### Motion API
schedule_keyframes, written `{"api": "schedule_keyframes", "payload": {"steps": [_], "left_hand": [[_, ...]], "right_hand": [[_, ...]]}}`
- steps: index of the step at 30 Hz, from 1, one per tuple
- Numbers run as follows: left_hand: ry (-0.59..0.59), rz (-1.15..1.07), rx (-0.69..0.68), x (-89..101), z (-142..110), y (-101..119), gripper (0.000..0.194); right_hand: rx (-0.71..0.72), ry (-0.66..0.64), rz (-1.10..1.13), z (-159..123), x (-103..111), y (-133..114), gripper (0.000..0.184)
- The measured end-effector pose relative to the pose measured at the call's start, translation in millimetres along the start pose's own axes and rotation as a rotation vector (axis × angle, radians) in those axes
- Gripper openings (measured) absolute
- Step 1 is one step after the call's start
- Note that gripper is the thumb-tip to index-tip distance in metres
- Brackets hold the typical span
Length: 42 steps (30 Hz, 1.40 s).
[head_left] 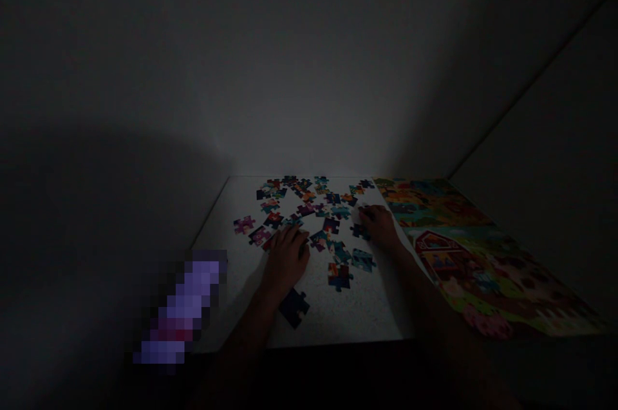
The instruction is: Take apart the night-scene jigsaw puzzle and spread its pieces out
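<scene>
- A purple, heavily blurred object (181,307) sits at the lower left, off the table's near corner; what it is cannot be made out.
- The white speckled table (367,313) fills the middle of the view and holds everything being handled.
- The left hand (286,260) lies palm down with its fingers loosely spread, its fingertips over the edge of the pile, with no pinch showing.
- A dark jigsaw piece (294,307) lies apart, just below that hand, near the table's front edge.
- The loose jigsaw pieces (309,217) are scattered across the table between both hands, most spread out singly, so their colours show.
- The right hand (380,226) curls downward at the pile's right side, its fingertips near a dark blue piece (360,232); in this light, a pinch cannot be told.
- A printed farm picture with a red barn (463,255) lies flat at the far right, right beside the pieces and in easy view.
</scene>
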<state>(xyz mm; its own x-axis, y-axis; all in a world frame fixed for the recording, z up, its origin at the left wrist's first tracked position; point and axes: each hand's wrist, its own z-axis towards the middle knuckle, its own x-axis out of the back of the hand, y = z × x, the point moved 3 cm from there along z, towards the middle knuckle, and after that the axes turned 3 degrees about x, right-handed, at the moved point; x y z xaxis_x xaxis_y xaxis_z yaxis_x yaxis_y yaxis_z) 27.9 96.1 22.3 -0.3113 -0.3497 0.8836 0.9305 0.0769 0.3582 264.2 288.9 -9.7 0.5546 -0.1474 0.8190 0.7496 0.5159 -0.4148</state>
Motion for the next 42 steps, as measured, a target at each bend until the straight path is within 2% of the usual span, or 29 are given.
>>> {"api": "schedule_keyframes", "payload": {"steps": [6, 12, 19, 23, 26, 31, 34, 37, 39, 42], "left_hand": [[-0.008, 0.027, 0.022, 0.5, -0.4, 0.2, 0.034], [0.022, 0.036, 0.062, 2.3, -1.2, 0.8, 0.034], [0.088, 0.073, 0.146, -0.9, 2.2, -2.3, 0.032], [0.154, 0.088, 0.145, 0.5, 9.0, -1.5, 0.030], [0.213, -0.021, 0.123, 4.7, 15.5, -1.2, 0.027], [0.399, -0.331, 0.133, 17.8, 20.7, -8.1, 0.033], [0.467, -0.365, 0.159, 29.4, 17.6, -14.4, 0.042], [0.530, -0.420, 0.130, 42.8, 8.2, -19.8, 0.041], [0.519, -0.461, 0.042, 49.0, -1.3, -21.4, 0.036], [0.394, -0.406, -0.053, 50.0, -20.6, -23.0, 0.033]], "right_hand": [[0.004, -0.004, 0.010, -4.0, 2.8, -5.3, 0.028], [0.038, 0.007, 0.043, -23.8, 6.3, -11.8, 0.023], [0.045, -0.003, 0.057, -64.0, 14.6, -26.9, 0.036], [0.043, 0.004, 0.003, -92.7, 14.2, -36.7, 0.049], [0.043, -0.002, -0.059, -115.4, 9.5, -43.8, 0.062], [0.065, 0.019, -0.109, -148.8, 5.7, -58.0, 0.082], [0.084, 0.017, -0.128, -161.1, 7.1, -66.5, 0.086], [0.083, 0.018, -0.151, -165.8, 9.6, -73.4, 0.084], [0.072, 0.015, -0.165, -166.0, 11.5, -76.8, 0.082], [0.058, -0.014, -0.175, -165.6, 15.0, -79.1, 0.080]]}}
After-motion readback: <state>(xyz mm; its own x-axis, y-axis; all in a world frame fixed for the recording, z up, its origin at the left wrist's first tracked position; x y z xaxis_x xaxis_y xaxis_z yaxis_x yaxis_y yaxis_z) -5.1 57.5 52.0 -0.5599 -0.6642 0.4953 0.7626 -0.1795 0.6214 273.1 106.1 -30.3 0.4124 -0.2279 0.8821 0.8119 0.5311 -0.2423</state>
